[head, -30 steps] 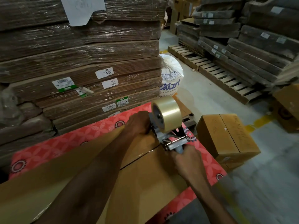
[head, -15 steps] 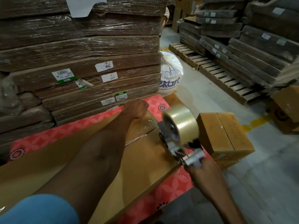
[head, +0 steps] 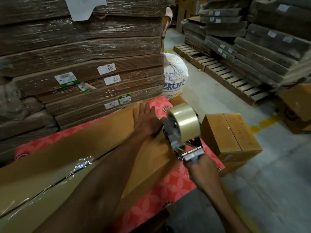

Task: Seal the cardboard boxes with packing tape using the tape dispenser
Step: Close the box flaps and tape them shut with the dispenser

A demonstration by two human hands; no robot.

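Observation:
A long flat cardboard box [head: 101, 137] lies on a red flowered cloth [head: 168, 185]. Shiny clear tape [head: 80, 163] runs along its centre seam at the near left. My left hand [head: 146, 120] lies flat with straight fingers on the box's far right end. My right hand [head: 200, 167] grips the handle of the tape dispenser [head: 183, 132], which carries a big roll of clear tape. The dispenser stands at the box's right end edge, just right of my left hand.
Wrapped stacks of flat cardboard [head: 84, 64] rise right behind the table. A white sack [head: 175, 78] sits on the floor beyond. A closed small box [head: 230, 135] stands right of the table. Wooden pallets [head: 227, 74] and more stacks fill the right side.
My left hand has opened and slid flat toward the box's far end. The dispenser has come off the seam to the box's right end. Taped seam now shows at the left.

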